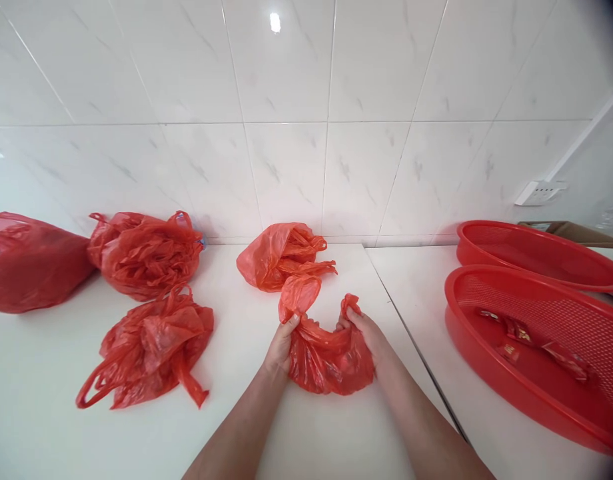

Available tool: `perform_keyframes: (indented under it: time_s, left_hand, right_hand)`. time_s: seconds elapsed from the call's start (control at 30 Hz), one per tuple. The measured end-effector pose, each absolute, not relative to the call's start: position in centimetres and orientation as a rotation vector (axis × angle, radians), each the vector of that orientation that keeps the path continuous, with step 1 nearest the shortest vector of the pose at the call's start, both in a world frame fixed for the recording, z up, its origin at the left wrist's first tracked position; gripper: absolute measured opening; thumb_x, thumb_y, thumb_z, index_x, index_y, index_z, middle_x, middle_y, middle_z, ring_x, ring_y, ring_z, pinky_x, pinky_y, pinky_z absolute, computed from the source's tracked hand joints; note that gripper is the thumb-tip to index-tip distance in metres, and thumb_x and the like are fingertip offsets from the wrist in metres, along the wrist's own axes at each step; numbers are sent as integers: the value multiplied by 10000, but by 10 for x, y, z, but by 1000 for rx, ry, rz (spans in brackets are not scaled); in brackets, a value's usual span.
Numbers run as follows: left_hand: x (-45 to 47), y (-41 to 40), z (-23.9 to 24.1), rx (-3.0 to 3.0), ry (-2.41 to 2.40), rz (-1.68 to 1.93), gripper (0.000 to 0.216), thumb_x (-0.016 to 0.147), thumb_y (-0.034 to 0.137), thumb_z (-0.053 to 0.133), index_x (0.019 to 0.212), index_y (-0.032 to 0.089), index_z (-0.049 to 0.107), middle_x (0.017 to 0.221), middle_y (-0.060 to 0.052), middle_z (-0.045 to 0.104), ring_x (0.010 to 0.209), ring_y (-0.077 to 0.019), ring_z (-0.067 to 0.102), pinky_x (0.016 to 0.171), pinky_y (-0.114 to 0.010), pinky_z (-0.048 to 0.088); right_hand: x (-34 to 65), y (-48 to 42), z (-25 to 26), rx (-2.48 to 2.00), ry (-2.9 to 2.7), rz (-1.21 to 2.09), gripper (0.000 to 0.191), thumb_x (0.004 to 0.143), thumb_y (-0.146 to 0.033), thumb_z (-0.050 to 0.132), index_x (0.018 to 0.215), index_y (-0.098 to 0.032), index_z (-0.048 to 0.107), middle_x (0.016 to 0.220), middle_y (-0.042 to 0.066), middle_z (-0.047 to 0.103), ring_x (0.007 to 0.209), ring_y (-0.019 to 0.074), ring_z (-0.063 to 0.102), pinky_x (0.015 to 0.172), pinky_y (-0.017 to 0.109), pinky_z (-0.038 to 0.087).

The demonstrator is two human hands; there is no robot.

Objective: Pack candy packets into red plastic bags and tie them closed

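A red plastic bag (331, 370) is at the middle of the scene, over the bench (331, 443). The left hand (281, 345) has its grip closed on the bag's left side; the right hand (362, 331) has its grip closed on the right side. Just beyond lies a second bag (266, 260). To the left are a crumpled bag (159, 343) and, farther back, two bulging bags (36, 270). On the right, a near basket (466, 333) holds small red packets (519, 331), with a far basket (466, 252) behind it.
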State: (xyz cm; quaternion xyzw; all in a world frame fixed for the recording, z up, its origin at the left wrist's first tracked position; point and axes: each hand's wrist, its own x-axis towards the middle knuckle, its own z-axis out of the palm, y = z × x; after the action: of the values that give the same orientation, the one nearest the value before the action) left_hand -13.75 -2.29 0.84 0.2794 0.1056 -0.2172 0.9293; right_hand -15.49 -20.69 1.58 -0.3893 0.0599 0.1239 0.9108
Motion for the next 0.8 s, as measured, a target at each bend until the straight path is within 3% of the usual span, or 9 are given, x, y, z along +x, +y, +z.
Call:
perform_keyframes:
  time_s: [0.1, 0.23, 0.3, 0.4, 0.47, 0.53, 0.63, 0.7, 0.8]
  left_hand:
    - [-140, -26, 10, 594, 219, -458, 214, 698, 285, 737, 729, 160, 566, 655, -7, 623, 730, -194, 662, 797, -345, 519]
    - [-142, -33, 8, 658, 226, -487, 246, 695, 310, 730, 728, 165, 534, 592, 20, 582, 511, -125, 582, 623, -291, 512]
    - [-142, -36, 6, 686, 236, -503, 245, 708, 320, 713, 734, 168, 522, 554, 27, 556, 465, -121, 553, 581, -291, 498]
    - [-139, -37, 3, 707, 253, -507, 232, 731, 340, 684, 756, 177, 521, 540, 25, 550, 488, -150, 574, 617, -329, 507]
    - [-138, -37, 2, 732, 249, -472, 230, 732, 345, 682, 790, 176, 538, 547, 22, 561, 517, -163, 591, 655, -342, 509]
    - [-137, -35, 3, 768, 222, -418, 244, 723, 343, 694, 824, 163, 563, 575, 7, 593, 555, -174, 611, 684, -340, 506]
    - [-138, -35, 8, 827, 154, -378, 281, 713, 360, 703, 847, 135, 601, 643, -47, 655, 658, -220, 651, 720, -353, 499]
    - [-141, -35, 13, 864, 89, -395, 280, 715, 367, 697, 839, 128, 623, 675, -77, 679, 724, -254, 665, 732, -365, 495]
    - [-146, -40, 18, 968, -90, -487, 192, 733, 319, 673, 741, 131, 632, 661, -96, 682, 724, -264, 662, 700, -356, 488]
  right_hand:
    - [-155, -207, 17, -767, 100, 139, 267, 768, -459, 672, 696, -238, 540, 644, -12, 543, 701, 164, 568, 686, 311, 462]
    - [-155, -206, 17, -899, -58, 201, 358, 787, -550, 615, 649, -231, 528, 457, -77, 281, 434, 93, 330, 609, 287, 432]
    - [-156, -201, 17, -940, -121, 258, 464, 796, -668, 506, 722, -219, 593, 441, -86, 243, 397, 82, 262, 562, 278, 407]
    - [-160, -193, 20, -939, -129, 310, 620, 799, -737, 395, 820, -175, 656, 435, -72, 281, 405, 94, 314, 556, 277, 399]
    - [-163, -189, 22, -978, -79, 306, 541, 820, -658, 472, 938, -167, 666, 447, -72, 317, 422, 91, 343, 558, 259, 390]
    - [-164, -187, 24, -1038, -34, 280, 468, 814, -549, 581, 1124, -200, 617, 467, -81, 366, 424, 77, 343, 534, 232, 361]
    - [-163, -187, 22, -1081, -48, 253, 609, 779, -471, 664, 1316, -264, 465, 474, -97, 413, 416, 68, 331, 509, 215, 320]
    - [-163, -188, 21, -1102, -98, 272, 602, 770, -462, 674, 1302, -269, 466, 470, -98, 426, 417, 68, 325, 502, 217, 300]
    - [-165, -186, 23, -1198, -167, 310, 355, 759, -451, 682, 1018, -217, 616, 477, -68, 462, 426, 69, 324, 477, 228, 261]
